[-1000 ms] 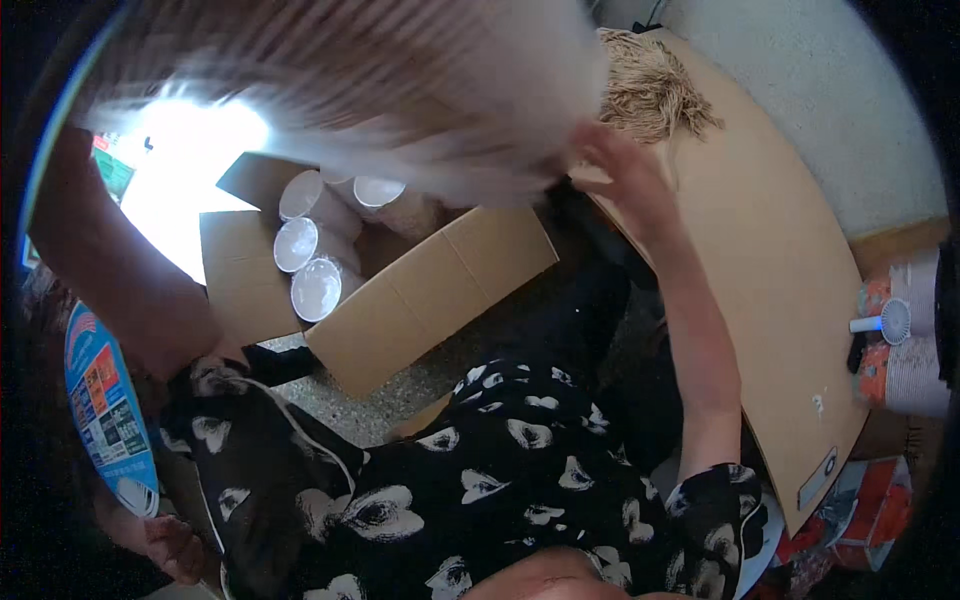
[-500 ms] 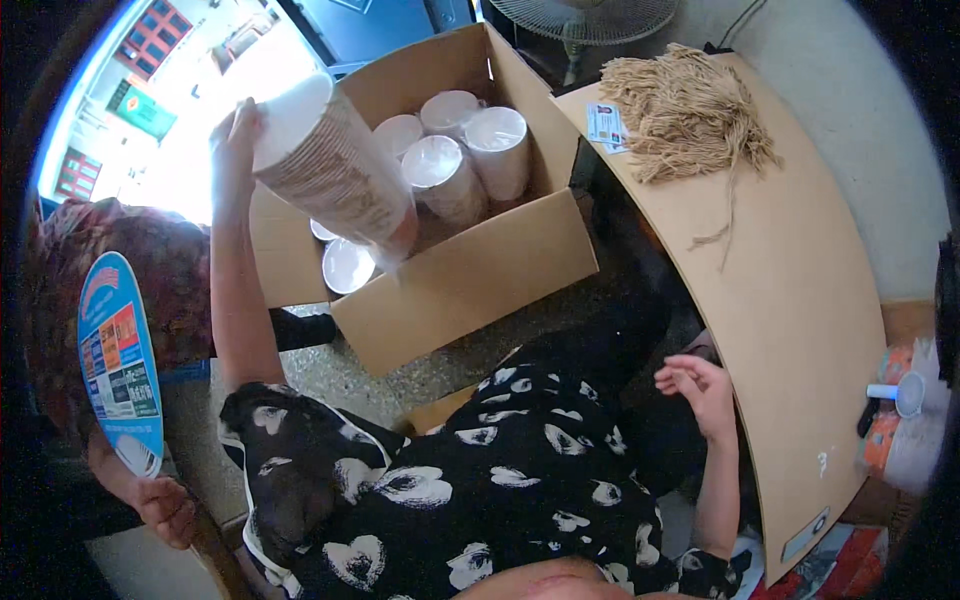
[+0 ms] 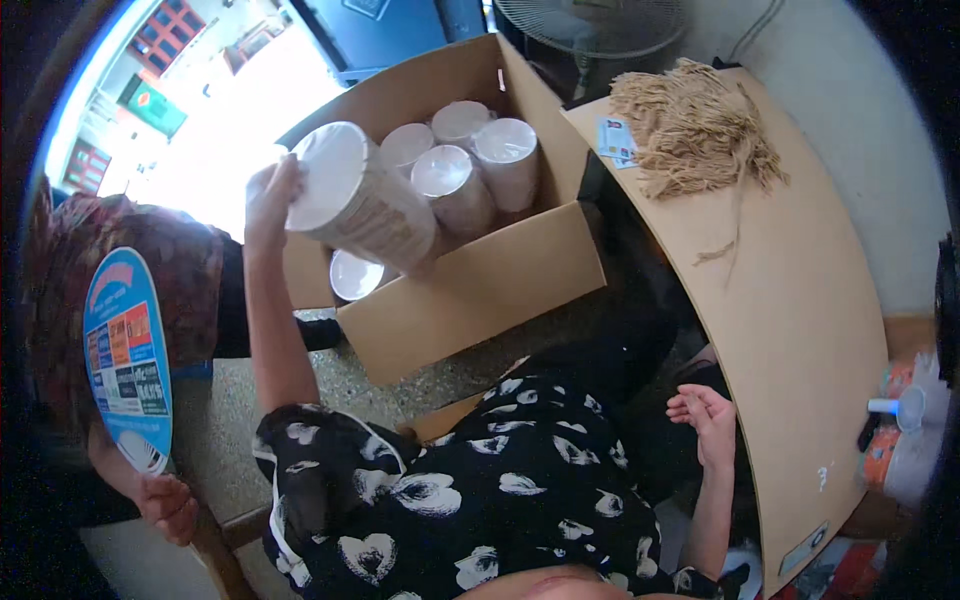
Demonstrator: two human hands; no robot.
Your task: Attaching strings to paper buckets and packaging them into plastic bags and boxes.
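Note:
My left hand (image 3: 272, 198) grips a tall stack of white paper cups (image 3: 385, 222) in clear wrapping by its near-left end. The stack tilts over the front-left part of an open cardboard box (image 3: 470, 300), its lower end inside the walls. More wrapped cup stacks (image 3: 506, 142) stand upright in the box, and a single stack top (image 3: 355, 275) shows at the front left corner, partly behind the held stack. My right hand (image 3: 703, 412) hangs beside the table edge with loosely bent fingers and holds nothing.
On the right curves a tan tabletop (image 3: 800, 330) bearing a bundle of beige strings (image 3: 695, 130) and small cards (image 3: 616, 140). A fan (image 3: 590, 25) stands behind. At the left, another person's hand (image 3: 167, 508) holds a blue oval fan (image 3: 130, 360). Plastic-wrapped goods (image 3: 900, 430) lie far right.
My left hand has moved right and downward, lowering the cup stack toward the box. My right hand has shifted slightly down, its fingers still loosely bent.

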